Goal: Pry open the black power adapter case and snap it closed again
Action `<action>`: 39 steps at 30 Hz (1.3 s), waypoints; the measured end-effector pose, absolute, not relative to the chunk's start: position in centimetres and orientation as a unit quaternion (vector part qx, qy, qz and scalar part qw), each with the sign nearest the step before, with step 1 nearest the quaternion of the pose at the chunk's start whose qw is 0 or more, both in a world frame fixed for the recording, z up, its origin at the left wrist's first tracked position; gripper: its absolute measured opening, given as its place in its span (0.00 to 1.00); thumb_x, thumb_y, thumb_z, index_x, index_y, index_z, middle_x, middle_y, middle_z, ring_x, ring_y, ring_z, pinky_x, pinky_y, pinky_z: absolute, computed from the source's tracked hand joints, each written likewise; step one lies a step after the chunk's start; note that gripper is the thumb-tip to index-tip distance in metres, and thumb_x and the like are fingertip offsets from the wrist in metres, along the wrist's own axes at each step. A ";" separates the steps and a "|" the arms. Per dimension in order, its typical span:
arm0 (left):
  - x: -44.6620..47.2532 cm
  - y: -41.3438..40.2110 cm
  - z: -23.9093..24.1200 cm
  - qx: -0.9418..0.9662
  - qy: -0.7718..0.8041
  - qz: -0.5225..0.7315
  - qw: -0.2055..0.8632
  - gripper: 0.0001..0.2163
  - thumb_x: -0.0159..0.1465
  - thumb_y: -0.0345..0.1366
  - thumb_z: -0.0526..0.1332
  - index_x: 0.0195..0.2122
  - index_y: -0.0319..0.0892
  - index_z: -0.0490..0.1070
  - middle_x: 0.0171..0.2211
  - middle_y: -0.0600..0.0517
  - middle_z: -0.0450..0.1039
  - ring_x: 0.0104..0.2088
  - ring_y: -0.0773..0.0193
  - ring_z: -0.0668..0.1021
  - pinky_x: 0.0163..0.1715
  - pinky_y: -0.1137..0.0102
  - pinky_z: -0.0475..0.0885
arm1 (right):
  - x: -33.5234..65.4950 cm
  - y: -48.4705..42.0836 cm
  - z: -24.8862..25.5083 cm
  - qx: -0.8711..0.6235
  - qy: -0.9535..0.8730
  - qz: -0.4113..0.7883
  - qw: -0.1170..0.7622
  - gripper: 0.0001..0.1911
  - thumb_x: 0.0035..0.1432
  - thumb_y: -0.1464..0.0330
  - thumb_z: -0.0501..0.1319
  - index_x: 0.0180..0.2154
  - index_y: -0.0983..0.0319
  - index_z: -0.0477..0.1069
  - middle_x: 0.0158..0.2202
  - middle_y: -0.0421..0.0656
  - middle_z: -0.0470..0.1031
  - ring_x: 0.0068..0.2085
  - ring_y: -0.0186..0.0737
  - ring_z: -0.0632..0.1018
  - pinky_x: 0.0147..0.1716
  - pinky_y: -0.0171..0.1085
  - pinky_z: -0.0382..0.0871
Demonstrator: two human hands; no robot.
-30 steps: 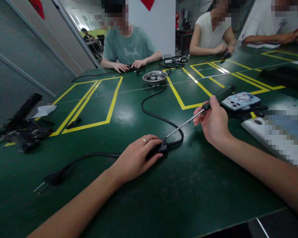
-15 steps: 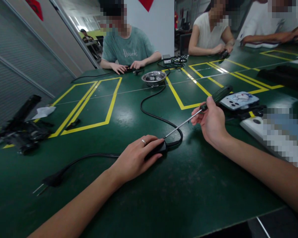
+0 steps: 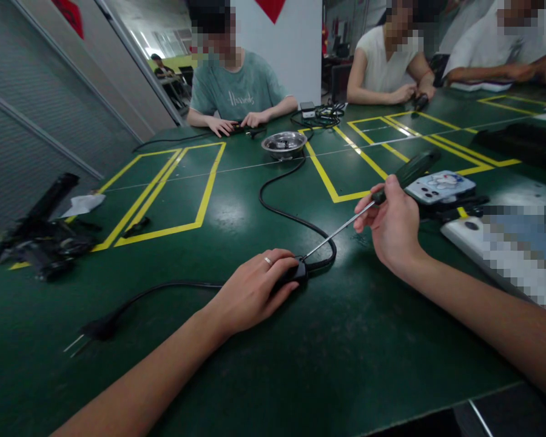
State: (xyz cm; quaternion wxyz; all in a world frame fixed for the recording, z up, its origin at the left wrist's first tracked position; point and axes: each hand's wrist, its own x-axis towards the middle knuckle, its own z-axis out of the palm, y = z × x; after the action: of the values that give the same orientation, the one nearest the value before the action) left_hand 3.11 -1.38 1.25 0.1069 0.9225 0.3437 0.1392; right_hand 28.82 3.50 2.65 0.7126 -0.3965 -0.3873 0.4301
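Observation:
My left hand [image 3: 258, 288] is closed over a small black box [image 3: 301, 274] in a power cord, pressing it to the table; most of the box is hidden under my fingers. My right hand [image 3: 394, 221] grips a screwdriver [image 3: 341, 229] by its dark handle. Its thin metal shaft slants down to the left, and the tip meets the far right end of the box. From the box the black cord [image 3: 279, 211] loops away toward the far side. On the left the cord ends in a two-pin plug [image 3: 99, 329] lying on the table.
A metal bowl [image 3: 284, 144] with small parts stands beyond the cord. Black parts [image 3: 50, 243] lie at the left. A phone [image 3: 440, 184] and a white device [image 3: 477, 246] are by my right arm. Co-workers sit across the green table [image 3: 346, 364], one in a teal shirt [image 3: 241, 85].
The screwdriver handle has swung slightly to the right with my right hand, its tip still at the box. My left hand keeps its hold. The whole view has shifted a little.

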 end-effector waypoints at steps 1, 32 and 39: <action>3.1 -1.4 1.3 0.923 0.344 0.138 0.107 0.15 0.68 0.38 0.54 0.54 0.41 0.62 0.53 0.45 0.66 0.51 0.58 0.72 0.51 0.61 0.71 | 28.7 3.4 2.7 -0.397 -0.394 0.427 0.710 0.18 0.58 0.50 0.57 0.32 0.58 0.64 0.20 0.37 0.72 0.15 0.34 0.72 0.12 0.34 0.64; 3.3 -1.6 1.7 0.921 0.348 0.138 0.112 0.15 0.69 0.38 0.54 0.56 0.43 0.62 0.54 0.45 0.66 0.51 0.58 0.72 0.51 0.60 0.71 | 29.3 3.5 4.2 -0.334 -0.435 0.416 0.725 0.13 0.58 0.55 0.58 0.35 0.57 0.70 0.33 0.40 0.76 0.32 0.37 0.77 0.37 0.41 0.72; 3.2 -1.6 1.5 0.919 0.349 0.139 0.116 0.16 0.69 0.38 0.53 0.56 0.43 0.62 0.54 0.44 0.66 0.51 0.57 0.72 0.51 0.60 0.71 | 29.4 3.5 4.9 -0.380 -0.435 0.386 0.719 0.14 0.55 0.54 0.62 0.31 0.58 0.69 0.33 0.40 0.75 0.32 0.36 0.77 0.37 0.40 0.72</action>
State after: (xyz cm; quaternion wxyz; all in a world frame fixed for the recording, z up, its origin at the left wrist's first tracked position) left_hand 3.16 -1.56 1.51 0.1157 0.9193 0.3495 0.1390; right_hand 29.41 3.51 4.86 0.7194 -0.3804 -0.4349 0.3856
